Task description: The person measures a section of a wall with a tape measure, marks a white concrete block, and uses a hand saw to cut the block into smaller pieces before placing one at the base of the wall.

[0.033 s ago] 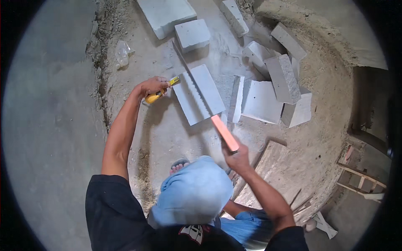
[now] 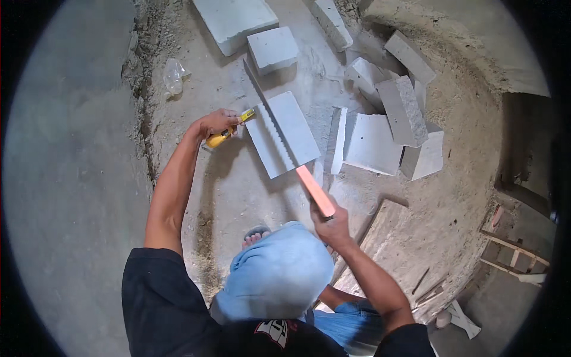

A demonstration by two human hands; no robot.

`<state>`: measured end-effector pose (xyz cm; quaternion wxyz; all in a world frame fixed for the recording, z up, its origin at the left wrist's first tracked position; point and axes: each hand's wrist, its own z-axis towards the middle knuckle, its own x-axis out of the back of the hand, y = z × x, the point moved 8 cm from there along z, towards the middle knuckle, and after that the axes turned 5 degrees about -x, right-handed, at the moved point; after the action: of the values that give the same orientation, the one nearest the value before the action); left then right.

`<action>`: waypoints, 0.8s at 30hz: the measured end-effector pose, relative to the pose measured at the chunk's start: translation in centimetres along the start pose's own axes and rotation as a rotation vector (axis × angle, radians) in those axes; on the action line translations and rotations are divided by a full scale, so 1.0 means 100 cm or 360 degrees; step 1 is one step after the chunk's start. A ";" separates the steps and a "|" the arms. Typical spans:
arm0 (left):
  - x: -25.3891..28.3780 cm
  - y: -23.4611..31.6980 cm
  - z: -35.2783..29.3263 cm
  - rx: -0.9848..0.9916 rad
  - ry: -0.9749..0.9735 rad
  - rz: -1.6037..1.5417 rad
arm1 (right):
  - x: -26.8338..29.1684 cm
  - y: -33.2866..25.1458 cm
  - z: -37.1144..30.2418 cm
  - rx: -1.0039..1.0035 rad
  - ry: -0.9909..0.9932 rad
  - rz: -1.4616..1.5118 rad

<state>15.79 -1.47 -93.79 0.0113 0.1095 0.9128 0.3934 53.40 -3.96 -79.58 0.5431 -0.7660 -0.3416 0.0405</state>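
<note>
A pale grey block point(image 2: 296, 128) lies flat on the dusty floor in front of my knee. Across its top runs a hand saw point(image 2: 315, 191) with a long toothed blade and a pink-orange handle; its tip reaches beyond the block's far edge. My right hand point(image 2: 333, 226) is wrapped round the lower end of that handle. At the block's left edge, my left hand point(image 2: 220, 122) grips a yellow tape measure point(image 2: 219, 139), with a short length of yellow tape reaching the block's far left corner. The fingertips of that hand are partly hidden.
Beyond the block stand a smaller block point(image 2: 273, 49) and a large slab point(image 2: 237, 22). Several broken pieces point(image 2: 373, 143) are heaped at the right. A crumpled clear plastic bag point(image 2: 174, 77) lies far left, and a wooden board point(image 2: 375, 244) near my right forearm.
The saw's handle and my right hand have shifted slightly to the left, and the blade has moved left across the block. My left hand and the tape measure stay put.
</note>
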 end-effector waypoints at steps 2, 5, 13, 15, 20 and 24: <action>-0.003 0.002 0.003 -0.0017 -0.0002 0.0046 | -0.016 0.011 -0.008 0.0038 0.0045 0.0062; -0.002 -0.001 0.005 0.0005 0.0020 0.0039 | -0.031 0.021 -0.011 0.0169 0.0074 0.0098; -0.001 -0.004 0.004 0.0037 0.0011 -0.0019 | -0.028 0.029 -0.011 0.0150 -0.0003 -0.0144; 0.000 -0.005 0.004 0.0027 0.0015 -0.0036 | -0.030 0.031 -0.010 0.0142 -0.0017 -0.0175; -0.005 0.004 0.005 -0.0024 0.0024 -0.0040 | -0.027 0.025 -0.011 0.0241 0.0046 -0.0108; -0.002 -0.001 0.002 0.0015 0.0039 -0.0013 | -0.031 0.023 -0.005 0.0152 0.0043 -0.0180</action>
<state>15.97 -1.49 -94.02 0.0011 0.1010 0.9151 0.3904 52.38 -6.47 -82.35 0.5849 -0.7193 -0.3746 0.0156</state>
